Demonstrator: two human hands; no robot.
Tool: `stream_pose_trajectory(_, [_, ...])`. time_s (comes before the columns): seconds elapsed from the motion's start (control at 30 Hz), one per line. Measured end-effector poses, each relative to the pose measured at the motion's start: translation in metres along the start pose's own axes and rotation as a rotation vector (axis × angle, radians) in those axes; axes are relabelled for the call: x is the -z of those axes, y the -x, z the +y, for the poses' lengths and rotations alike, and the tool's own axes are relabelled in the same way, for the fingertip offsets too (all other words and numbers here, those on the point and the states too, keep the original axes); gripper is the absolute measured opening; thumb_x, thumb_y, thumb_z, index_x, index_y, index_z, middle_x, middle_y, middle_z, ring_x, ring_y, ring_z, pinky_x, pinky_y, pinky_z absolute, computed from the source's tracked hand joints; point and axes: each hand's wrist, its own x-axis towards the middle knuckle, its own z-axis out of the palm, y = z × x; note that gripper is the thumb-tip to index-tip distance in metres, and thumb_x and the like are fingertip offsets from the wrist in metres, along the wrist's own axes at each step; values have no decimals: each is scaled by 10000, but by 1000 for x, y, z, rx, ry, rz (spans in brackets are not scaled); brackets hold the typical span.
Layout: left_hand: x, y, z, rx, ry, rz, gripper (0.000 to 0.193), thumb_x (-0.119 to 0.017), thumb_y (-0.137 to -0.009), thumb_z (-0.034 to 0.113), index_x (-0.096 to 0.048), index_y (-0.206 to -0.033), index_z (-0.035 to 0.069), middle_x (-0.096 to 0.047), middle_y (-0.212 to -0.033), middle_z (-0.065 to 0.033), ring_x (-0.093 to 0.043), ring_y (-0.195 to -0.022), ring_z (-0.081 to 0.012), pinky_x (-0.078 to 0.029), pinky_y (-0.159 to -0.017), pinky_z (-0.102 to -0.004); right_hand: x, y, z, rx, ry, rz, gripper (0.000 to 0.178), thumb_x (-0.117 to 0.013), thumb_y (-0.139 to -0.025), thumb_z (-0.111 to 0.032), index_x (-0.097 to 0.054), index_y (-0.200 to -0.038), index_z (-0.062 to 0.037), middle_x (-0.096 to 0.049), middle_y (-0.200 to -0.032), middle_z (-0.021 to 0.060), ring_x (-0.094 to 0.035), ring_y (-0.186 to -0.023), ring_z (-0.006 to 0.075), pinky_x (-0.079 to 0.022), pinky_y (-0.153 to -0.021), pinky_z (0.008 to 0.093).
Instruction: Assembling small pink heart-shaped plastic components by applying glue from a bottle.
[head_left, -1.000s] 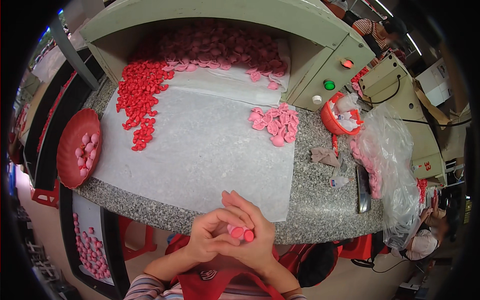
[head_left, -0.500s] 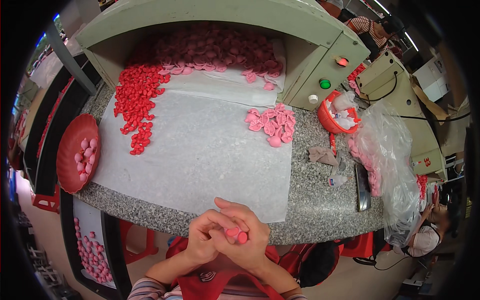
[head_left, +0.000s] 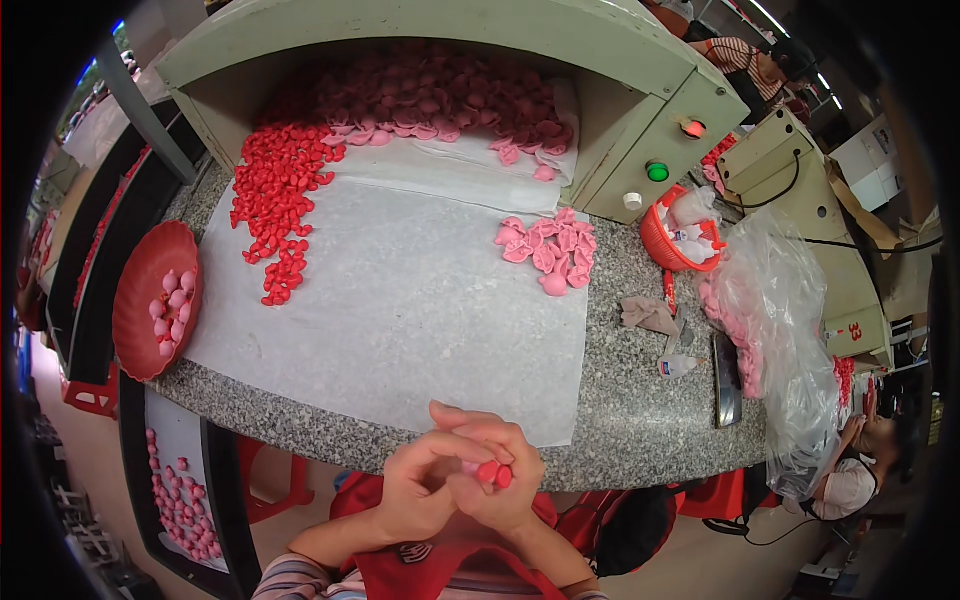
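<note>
My hands meet at the near edge of the white sheet (head_left: 400, 350). Between them sits a small pink piece with a red, two-lobed part (head_left: 495, 474), whose rounded ends poke out from the right fingers. My right hand (head_left: 508, 495) is curled round this piece. My left hand (head_left: 415, 490) presses against it with thumb and fingers bent; what its fingertips pinch is mostly hidden. On the sheet's left lies a pile of red two-lobed pieces (head_left: 275, 215). At its right is a small heap of pink hollow shells (head_left: 550, 248).
A grey-green cabinet (head_left: 660, 130) with more pink shells stands at the back. A red bowl (head_left: 130, 330) with pink pieces is at left. To the right are a red basket (head_left: 655, 235), a grey cloth (head_left: 650, 314), a small bottle (head_left: 680, 366), a phone (head_left: 727, 380) and a clear plastic bag (head_left: 790, 340).
The hands stay together and have shifted slightly right. The red ends between them have turned a little and stand out more from the right fingers.
</note>
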Motion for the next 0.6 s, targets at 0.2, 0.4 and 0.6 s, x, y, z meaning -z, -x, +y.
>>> stream_pose_trajectory(0.2, [2,-3,1,-129,-369,-213,273,-554,-795,-64,-424,-1029,-7,-563,-979,-227,-586,-914,-236,-496,-786,-334,3,10,17,58,-510,-61,447,-690,-764,-213,-458,-1047,44,-528,-1097,281,-505,-1082,400,-420,-913,486])
stream_pose_trajectory(0.4, [4,0,-1,-143,-307,-286,398,-537,-773,-98,-327,-1087,30,-540,-1017,-256,-579,-959,-277,-487,-820,-365,3,11,15,111,-535,-68,430,-684,-774,-240,-438,-1001,30,-519,-1094,297,-493,-1077,436,-356,-945,560])
stream_pose_trajectory(0.6, [5,0,-1,-159,-299,-286,364,-547,-779,-79,-342,-1067,11,-557,-977,-254,-597,-921,-279,-497,-796,-364,6,4,10,198,-468,-94,367,-695,-749,-161,-441,-937,25,-533,-1060,307,-522,-1041,431,-373,-924,575])
